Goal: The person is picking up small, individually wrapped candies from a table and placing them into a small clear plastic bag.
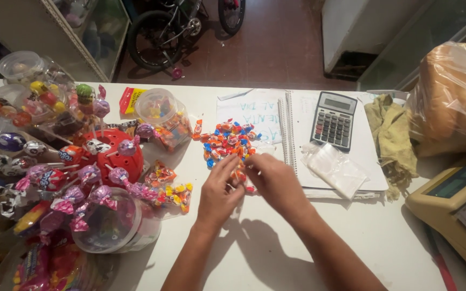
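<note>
A heap of small wrapped candies (226,141), orange, red and blue, lies on the white table (276,253) beside an open spiral notebook (297,124). My left hand (218,191) and my right hand (277,180) meet at the near edge of the heap. The fingertips of both hands pinch a few of the wrapped candies (239,173) between them. How many candies each hand holds is hidden by the fingers.
A red lollipop stand (115,156) with several lollipops and clear plastic tubs (111,226) crowd the left. A calculator (333,119) and clear small bags (334,168) lie on the notebook. A cloth (392,137), bagged bread (454,97) and a scale (459,207) sit right.
</note>
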